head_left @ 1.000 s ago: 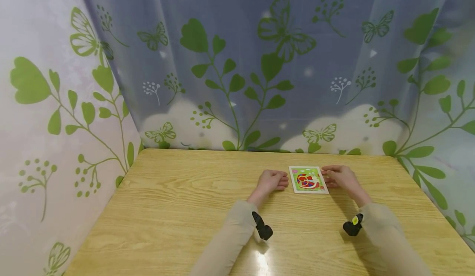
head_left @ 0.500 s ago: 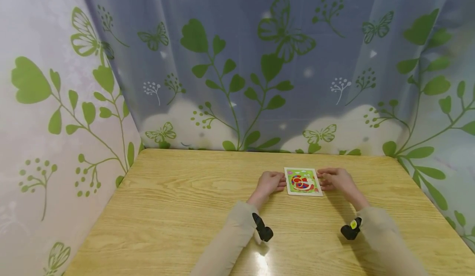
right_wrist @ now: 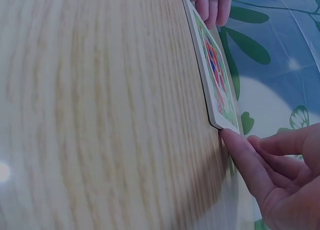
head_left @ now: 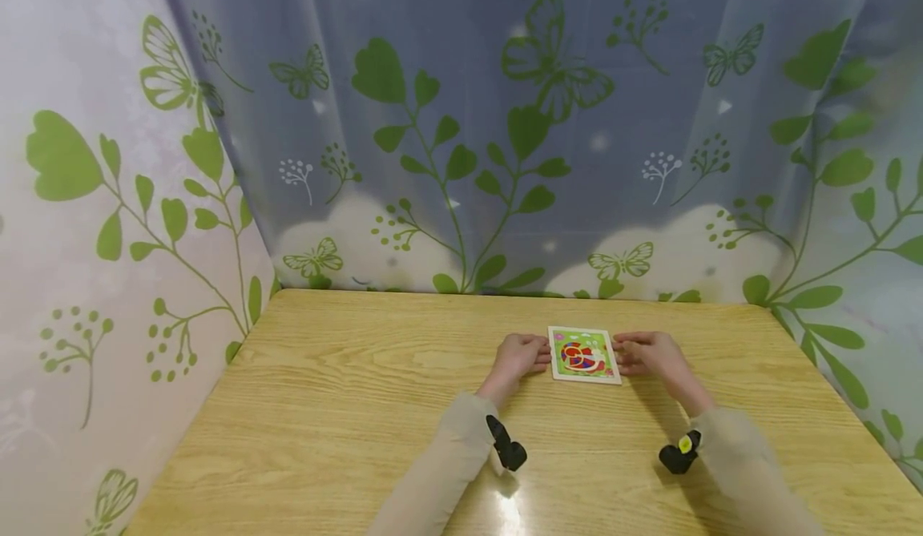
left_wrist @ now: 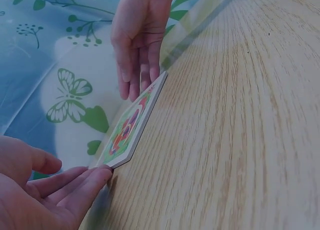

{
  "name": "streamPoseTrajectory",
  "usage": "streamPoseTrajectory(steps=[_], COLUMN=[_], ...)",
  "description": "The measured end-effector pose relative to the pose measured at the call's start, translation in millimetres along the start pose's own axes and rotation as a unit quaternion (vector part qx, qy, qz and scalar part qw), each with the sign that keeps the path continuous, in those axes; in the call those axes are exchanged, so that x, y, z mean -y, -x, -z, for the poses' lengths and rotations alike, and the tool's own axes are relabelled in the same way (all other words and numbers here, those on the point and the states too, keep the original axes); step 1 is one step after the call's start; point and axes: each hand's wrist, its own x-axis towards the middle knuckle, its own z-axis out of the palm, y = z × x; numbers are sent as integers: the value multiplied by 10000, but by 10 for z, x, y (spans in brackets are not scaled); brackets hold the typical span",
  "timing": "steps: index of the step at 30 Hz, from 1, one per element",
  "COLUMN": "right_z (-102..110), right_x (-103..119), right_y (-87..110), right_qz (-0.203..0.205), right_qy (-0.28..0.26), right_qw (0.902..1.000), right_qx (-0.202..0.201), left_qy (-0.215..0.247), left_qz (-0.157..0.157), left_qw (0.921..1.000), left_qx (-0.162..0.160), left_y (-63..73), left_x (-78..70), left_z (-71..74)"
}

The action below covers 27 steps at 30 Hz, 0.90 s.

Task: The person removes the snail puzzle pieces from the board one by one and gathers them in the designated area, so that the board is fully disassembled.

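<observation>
A square wooden puzzle board [head_left: 586, 355] with a pale frame and a red, blue and white snail on green lies flat on the table in the head view. At its left edge is my left hand [head_left: 521, 355], fingertips right at the frame. My right hand [head_left: 652, 358] is at the opposite edge. In the left wrist view the fingers [left_wrist: 82, 190] are extended, touching the near corner of the board [left_wrist: 131, 124], with the thumb held apart. The right wrist view shows the index finger [right_wrist: 245, 157] reaching to the corner of the board [right_wrist: 216, 80], thumb off the board.
The wood-grain table [head_left: 346, 408] stretches to both sides and in front. Behind it hangs a blue curtain [head_left: 461, 119] with green leaves and butterflies, meeting the table's back edge. A patterned cloth wall [head_left: 94, 280] stands at the left.
The puzzle board has slid left and slightly nearer across the table. My right hand has moved left along with it, while my left hand has shifted only slightly left.
</observation>
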Motion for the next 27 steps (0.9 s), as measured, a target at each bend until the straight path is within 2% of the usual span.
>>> streamPoseTrajectory(steps=[4, 10, 27], right_z=[-31, -79, -212], right_x=[-1, 17, 55], right_y=[14, 35, 87], right_qz=[115, 70, 61], right_qy=[-1, -44, 67], right_qw=[9999, 10000, 10000], right_qx=[6, -27, -17], left_qy=[34, 28, -183], left_qz=[-27, -29, -288], left_qw=[10000, 10000, 9994], left_qx=[-23, -4, -21], left_y=[2, 39, 139], left_x=[12, 16, 63], left_z=[12, 55, 169])
